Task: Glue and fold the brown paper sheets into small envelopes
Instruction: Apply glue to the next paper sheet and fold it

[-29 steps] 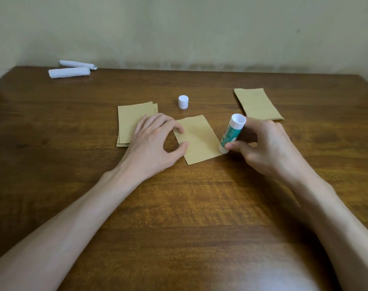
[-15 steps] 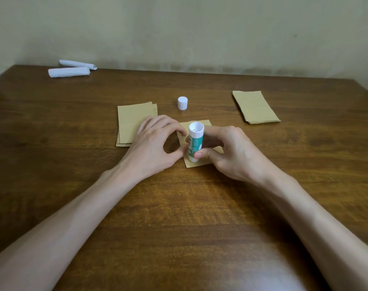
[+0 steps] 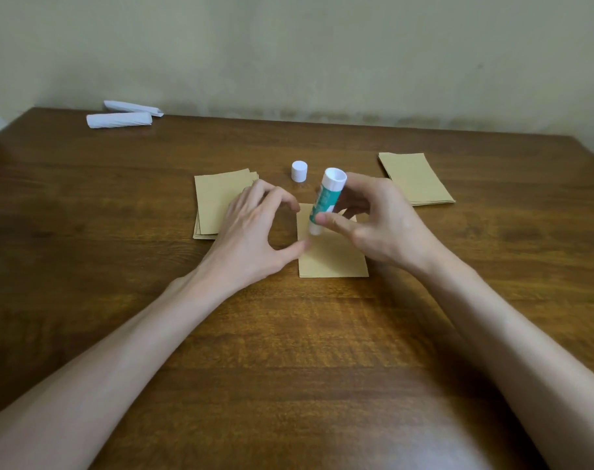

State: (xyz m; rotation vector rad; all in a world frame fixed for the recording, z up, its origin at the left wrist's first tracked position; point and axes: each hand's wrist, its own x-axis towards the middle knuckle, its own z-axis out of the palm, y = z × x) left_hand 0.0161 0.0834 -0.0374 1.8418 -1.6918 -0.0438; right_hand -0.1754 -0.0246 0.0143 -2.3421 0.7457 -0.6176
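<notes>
Wooden table (image 3: 288,351) stands against a pale wall. One brown sheet (image 3: 332,259) lies flat at its centre. The right hand (image 3: 380,222) grasps the glue stick (image 3: 326,201), nearly upright over the sheet's 11 o'clock corner. The left hand (image 3: 251,232) is arched and grasps nothing, with its thumb tip on the sheet's 9 o'clock edge. The white cap (image 3: 299,171) stands at 12 o'clock.

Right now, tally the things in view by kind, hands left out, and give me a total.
Brown paper stacks: 2
Single brown sheet: 1
Glue stick, held in the right hand: 1
White cap: 1
White paper rolls: 2
Total: 7
</notes>
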